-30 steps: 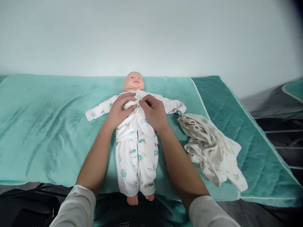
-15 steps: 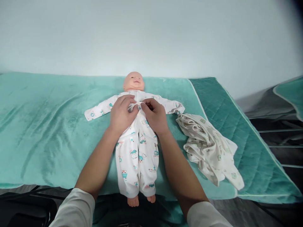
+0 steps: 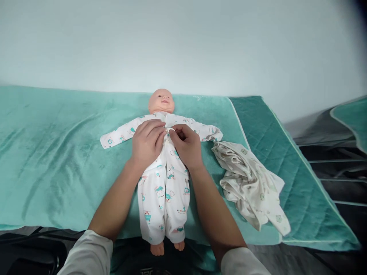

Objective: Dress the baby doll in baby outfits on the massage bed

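A baby doll (image 3: 161,101) lies on its back, arms spread, dressed in a white baby top (image 3: 122,133) with teal and orange prints and matching pants (image 3: 164,198). Both of my hands meet over its chest at the front opening of the top. My left hand (image 3: 147,143) is closed, thumb and fingertips pinching the edge of the cloth. Beside it, my right hand (image 3: 186,145) pinches the other edge between thumb and curled forefinger. The small fastening between my fingertips is mostly hidden. Bare doll feet stick out past the pant cuffs at the front edge.
A crumpled cream baby garment (image 3: 255,183) with green prints lies right of the doll. Beneath everything is a teal velvet cover (image 3: 65,164), with a darker quilted part (image 3: 298,191) at the right. A pale wall (image 3: 183,46) stands behind. A dark rack (image 3: 329,168) is at the right.
My hands stay at the chest of the top, with slight finger shifts; the left fingers have drawn in closer over the cloth. The whole view has shifted slightly.
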Motion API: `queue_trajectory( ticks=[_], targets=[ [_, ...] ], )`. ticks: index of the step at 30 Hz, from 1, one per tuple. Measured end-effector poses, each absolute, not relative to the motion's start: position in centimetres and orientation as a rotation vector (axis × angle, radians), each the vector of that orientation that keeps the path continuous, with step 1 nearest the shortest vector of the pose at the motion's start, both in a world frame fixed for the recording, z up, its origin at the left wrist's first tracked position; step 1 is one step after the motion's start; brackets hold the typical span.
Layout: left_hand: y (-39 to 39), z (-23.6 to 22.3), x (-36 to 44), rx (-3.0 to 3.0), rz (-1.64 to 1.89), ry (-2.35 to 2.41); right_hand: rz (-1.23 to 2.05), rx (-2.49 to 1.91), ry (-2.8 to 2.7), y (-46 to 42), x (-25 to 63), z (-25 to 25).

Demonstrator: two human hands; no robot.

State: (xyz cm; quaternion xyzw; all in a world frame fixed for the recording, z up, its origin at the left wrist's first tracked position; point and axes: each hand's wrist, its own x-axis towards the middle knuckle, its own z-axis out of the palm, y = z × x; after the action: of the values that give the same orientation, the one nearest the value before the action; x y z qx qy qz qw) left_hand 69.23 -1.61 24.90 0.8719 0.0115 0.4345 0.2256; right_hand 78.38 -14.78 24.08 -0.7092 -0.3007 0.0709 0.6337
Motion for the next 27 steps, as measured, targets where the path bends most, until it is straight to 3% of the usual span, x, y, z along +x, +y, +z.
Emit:
queue_trajectory(
  ticks=[9,17,27],
  targets=[
    [-0.7,25.0,68.8,2.073,1.054,0.203,0.221,-1.494,-0.584,-15.3,78.6,24.3],
    [1.3,27.0,67.3,2.297,0.431,-0.174,0.141,-1.546,-0.779,-16.4,78.2,24.9],
    [1.8,26.9,67.2,2.288,0.426,-0.215,0.295,-1.721,-1.173,-17.7,77.4,27.2]
  ],
)
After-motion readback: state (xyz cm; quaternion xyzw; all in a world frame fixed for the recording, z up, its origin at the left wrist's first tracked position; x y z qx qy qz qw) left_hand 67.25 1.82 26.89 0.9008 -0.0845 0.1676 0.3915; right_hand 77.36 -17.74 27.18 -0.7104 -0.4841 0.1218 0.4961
